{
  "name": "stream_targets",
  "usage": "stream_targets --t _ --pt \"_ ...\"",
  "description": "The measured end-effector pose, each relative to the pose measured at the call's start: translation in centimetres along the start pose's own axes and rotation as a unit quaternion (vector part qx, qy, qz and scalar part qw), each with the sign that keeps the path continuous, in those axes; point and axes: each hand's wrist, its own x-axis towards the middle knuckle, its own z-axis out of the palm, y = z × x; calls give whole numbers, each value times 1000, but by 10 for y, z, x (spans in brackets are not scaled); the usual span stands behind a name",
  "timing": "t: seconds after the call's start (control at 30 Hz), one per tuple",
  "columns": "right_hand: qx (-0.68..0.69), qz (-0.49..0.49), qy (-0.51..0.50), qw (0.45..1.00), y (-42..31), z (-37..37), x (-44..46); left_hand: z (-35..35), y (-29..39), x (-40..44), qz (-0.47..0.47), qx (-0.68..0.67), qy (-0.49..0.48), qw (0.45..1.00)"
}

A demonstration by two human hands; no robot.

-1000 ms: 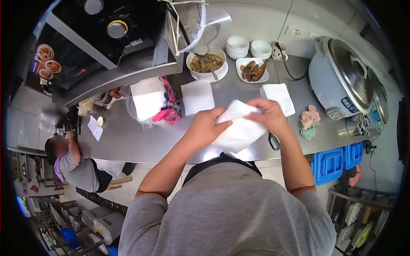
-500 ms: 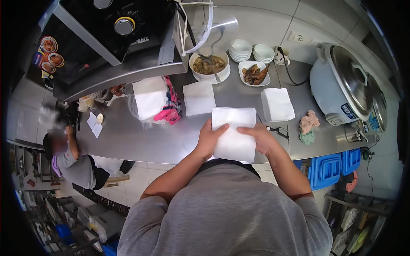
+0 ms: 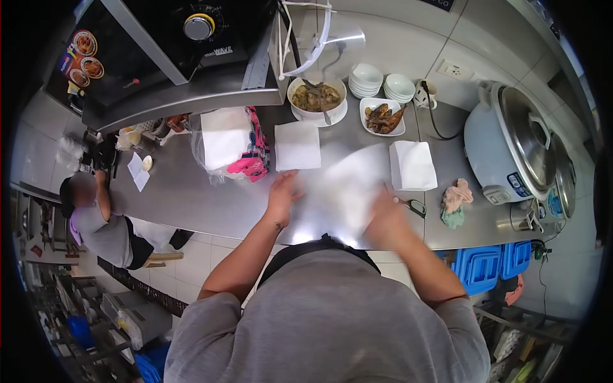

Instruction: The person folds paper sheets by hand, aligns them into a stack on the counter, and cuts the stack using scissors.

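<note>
A blurred bunch of white paper napkins (image 3: 354, 182) is over the steel counter in front of me. My right hand (image 3: 388, 220), smeared by motion, holds it at its lower right side. My left hand (image 3: 282, 196) is off its left side, fingers apart and nothing in them. Behind my left hand lies a flat white napkin stack (image 3: 297, 145). A taller white stack (image 3: 413, 166) stands beyond my right hand, with scissors (image 3: 416, 207) just below it. Farther left, a plastic pack (image 3: 225, 143) with pink printing holds more white napkins.
At the back are a bowl of food (image 3: 315, 97), a plate of fried food (image 3: 384, 119), white bowls (image 3: 366, 78) and a mug (image 3: 424, 96). A large cooker (image 3: 504, 147) and cloths (image 3: 456, 203) are right. A microwave (image 3: 211, 38) hangs over the left; a person (image 3: 102, 223) sits far left.
The napkins, held upright between both hands half a second ago, are now fanned and blurred. My left hand has let go and moved left; the view has shifted slightly.
</note>
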Motion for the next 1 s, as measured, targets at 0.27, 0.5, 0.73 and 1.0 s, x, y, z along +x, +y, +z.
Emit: stream_targets --t 0.27,0.5,0.73,1.0 --pt "690 269 225 633 47 1 18 -3 -22 78 303 553 -3 776" --pt "914 187 67 355 70 27 -27 -1 -55 40 204 716 -121 657" --pt "885 243 57 394 55 31 -39 17 -24 -19 201 473 -260 818" --pt "750 384 -25 539 34 99 -20 14 -20 -56 40 136 -218 966"
